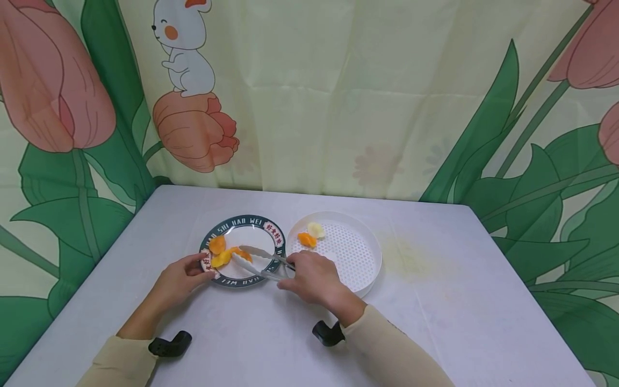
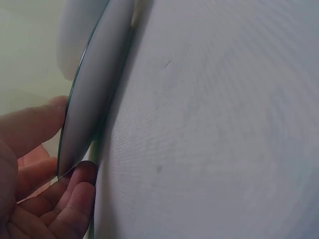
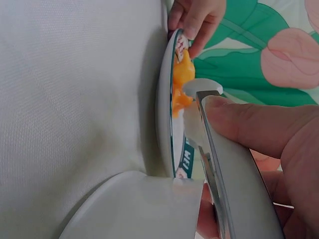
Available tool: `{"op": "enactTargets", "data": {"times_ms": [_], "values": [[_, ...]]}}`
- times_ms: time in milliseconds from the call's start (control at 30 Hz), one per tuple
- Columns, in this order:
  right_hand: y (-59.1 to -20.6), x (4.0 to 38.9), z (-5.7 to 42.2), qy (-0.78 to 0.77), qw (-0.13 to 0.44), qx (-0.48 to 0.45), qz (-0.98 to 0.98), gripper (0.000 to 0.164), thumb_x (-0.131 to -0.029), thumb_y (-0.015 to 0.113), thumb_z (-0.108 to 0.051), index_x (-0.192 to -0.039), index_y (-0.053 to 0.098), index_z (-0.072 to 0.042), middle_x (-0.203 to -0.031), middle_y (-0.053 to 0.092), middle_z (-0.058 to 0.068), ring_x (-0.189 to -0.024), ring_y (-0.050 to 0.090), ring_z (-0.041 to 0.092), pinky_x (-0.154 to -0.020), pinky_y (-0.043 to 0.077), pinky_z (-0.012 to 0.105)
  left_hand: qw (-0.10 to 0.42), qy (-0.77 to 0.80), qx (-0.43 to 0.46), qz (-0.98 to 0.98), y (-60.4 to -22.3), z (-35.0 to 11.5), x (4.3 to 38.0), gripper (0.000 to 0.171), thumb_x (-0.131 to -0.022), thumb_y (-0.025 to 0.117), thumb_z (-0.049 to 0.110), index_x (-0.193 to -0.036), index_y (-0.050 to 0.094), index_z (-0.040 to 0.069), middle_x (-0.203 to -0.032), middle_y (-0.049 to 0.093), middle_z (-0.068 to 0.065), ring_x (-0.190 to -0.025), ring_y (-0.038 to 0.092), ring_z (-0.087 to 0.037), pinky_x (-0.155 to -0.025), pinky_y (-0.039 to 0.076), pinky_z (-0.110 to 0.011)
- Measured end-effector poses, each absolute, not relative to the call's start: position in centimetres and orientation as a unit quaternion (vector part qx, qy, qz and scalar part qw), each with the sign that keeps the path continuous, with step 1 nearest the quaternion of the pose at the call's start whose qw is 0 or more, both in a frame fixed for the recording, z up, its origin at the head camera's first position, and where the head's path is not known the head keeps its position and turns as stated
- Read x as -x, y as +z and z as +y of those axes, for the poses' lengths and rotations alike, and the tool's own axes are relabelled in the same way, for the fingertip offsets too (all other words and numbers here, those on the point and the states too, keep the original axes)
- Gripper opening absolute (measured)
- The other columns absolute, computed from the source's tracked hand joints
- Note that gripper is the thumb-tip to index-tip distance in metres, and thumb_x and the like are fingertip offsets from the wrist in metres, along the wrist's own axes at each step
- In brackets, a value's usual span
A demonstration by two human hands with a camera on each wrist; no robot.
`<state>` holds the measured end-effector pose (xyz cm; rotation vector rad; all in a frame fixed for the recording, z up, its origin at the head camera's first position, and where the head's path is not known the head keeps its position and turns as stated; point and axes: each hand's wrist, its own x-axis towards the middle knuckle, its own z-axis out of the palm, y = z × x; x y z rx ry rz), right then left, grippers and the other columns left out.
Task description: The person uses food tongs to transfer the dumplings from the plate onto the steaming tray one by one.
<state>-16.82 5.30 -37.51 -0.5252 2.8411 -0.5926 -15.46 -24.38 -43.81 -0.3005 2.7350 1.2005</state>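
My left hand (image 1: pixel 175 282) holds the near left rim of a round plate (image 1: pixel 249 234) with a dark green lettered border. In the left wrist view its thumb (image 2: pixel 37 124) lies against the rim, with fingers curled under the edge. My right hand (image 1: pixel 314 277) grips metal tongs (image 1: pixel 256 251), their arms spread over the plate. The tips are at an orange piece (image 1: pixel 243 255), beside a yellow piece (image 1: pixel 221 259) and another orange piece (image 1: pixel 217 245), which look like soft fruit pieces. In the right wrist view, the tongs (image 3: pixel 234 174) partly hide the plate.
A round white perforated tray (image 1: pixel 355 252) stands right of the plate, close to its rim. Inside it lie a pale yellow piece (image 1: pixel 316 230) and an orange piece (image 1: pixel 307 239). A white cloth (image 1: pixel 232 333) covers the table, and a printed curtain (image 1: pixel 309 107) hangs behind it.
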Motion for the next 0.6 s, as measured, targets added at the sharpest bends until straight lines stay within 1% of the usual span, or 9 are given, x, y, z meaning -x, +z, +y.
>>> {"op": "enactTargets", "data": {"times_ms": [100, 200, 333, 467, 600], "values": [[-37.5, 16.8, 5.3, -0.204, 0.090, 0.181, 0.958, 0.045, -0.084, 0.080, -0.038, -0.119, 0.072, -0.011, -0.088, 0.058, -0.004, -0.079, 0.052, 0.016, -0.061, 0.043, 0.030, 0.068, 0.399, 0.100, 0.909, -43.8, -24.4, 15.4, 0.076, -0.090, 0.076, 0.034, -0.149, 0.043, -0.001, -0.126, 0.060, -0.029, -0.112, 0.057, -0.039, -0.093, 0.054, -0.046], [-37.6, 16.8, 5.5, -0.210, 0.086, 0.185, 0.956, 0.043, -0.085, 0.079, -0.037, -0.118, 0.073, -0.011, -0.088, 0.059, -0.003, -0.078, 0.052, 0.016, -0.061, 0.043, 0.029, 0.068, 0.401, 0.099, 0.908, -43.8, -24.4, 15.4, 0.076, -0.090, 0.076, 0.034, -0.149, 0.043, -0.001, -0.125, 0.060, -0.028, -0.111, 0.057, -0.038, -0.093, 0.054, -0.046], [-37.5, 16.7, 5.9, -0.222, 0.081, 0.187, 0.954, 0.042, -0.085, 0.079, -0.037, -0.118, 0.073, -0.012, -0.088, 0.060, -0.002, -0.078, 0.052, 0.016, -0.061, 0.043, 0.029, 0.070, 0.402, 0.098, 0.908, -43.8, -24.4, 15.4, 0.077, -0.090, 0.076, 0.036, -0.149, 0.042, -0.001, -0.126, 0.059, -0.029, -0.111, 0.057, -0.039, -0.093, 0.054, -0.046], [-37.3, 16.7, 6.5, -0.241, 0.073, 0.183, 0.950, 0.042, -0.084, 0.080, -0.037, -0.118, 0.073, -0.013, -0.087, 0.061, -0.003, -0.078, 0.053, 0.016, -0.062, 0.044, 0.030, 0.071, 0.401, 0.095, 0.908, -43.7, -24.4, 15.3, 0.077, -0.090, 0.076, 0.036, -0.149, 0.042, -0.001, -0.128, 0.058, -0.029, -0.113, 0.056, -0.039, -0.094, 0.052, -0.048], [-37.1, 16.6, 7.4, -0.250, 0.064, 0.175, 0.950, 0.045, -0.084, 0.080, -0.038, -0.120, 0.072, -0.013, -0.088, 0.062, -0.006, -0.080, 0.053, 0.017, -0.065, 0.043, 0.032, 0.069, 0.401, 0.094, 0.909, -43.5, -24.3, 15.3, 0.076, -0.090, 0.076, 0.035, -0.148, 0.043, -0.001, -0.127, 0.059, -0.029, -0.112, 0.055, -0.039, -0.095, 0.052, -0.049]]}}
